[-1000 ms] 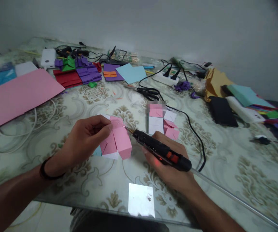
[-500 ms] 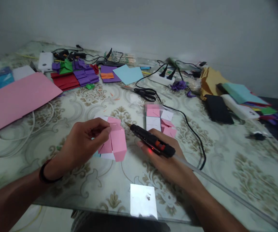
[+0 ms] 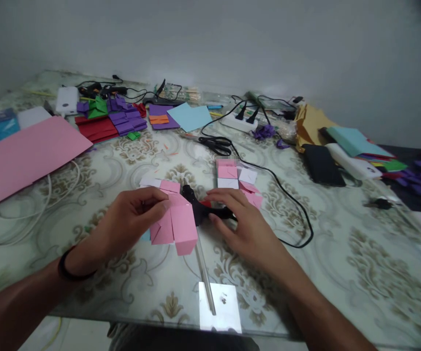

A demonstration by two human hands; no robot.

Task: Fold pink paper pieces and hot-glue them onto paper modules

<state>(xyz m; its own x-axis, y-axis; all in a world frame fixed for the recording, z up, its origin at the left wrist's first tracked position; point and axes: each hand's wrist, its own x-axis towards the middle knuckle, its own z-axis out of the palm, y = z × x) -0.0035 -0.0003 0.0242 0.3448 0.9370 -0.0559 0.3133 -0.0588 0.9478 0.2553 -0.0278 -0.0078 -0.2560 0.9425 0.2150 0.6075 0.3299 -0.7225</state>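
Observation:
My left hand (image 3: 137, 212) pinches the upper edge of a folded pink paper piece (image 3: 184, 224), which hangs over other pink and white folded papers. A black glue gun (image 3: 199, 209) lies on the table just right of that piece, with a clear glue stick (image 3: 206, 278) reaching toward the front edge. Beside the gun's handle is my right hand (image 3: 238, 214), its fingers apart and nothing held. Behind it sits a second pink and white folded paper piece (image 3: 228, 172), partly covered by the hand.
Black scissors (image 3: 216, 144) and a black cable (image 3: 287, 187) lie behind and to the right. A large pink sheet (image 3: 31, 158) is at the left. A power strip (image 3: 239, 122), a black phone-like slab (image 3: 323, 165) and colored papers line the back.
My right hand has let go of the glue gun, which now rests on the table, turned over with its stick toward me. My left hand's pink piece has shifted slightly down and right.

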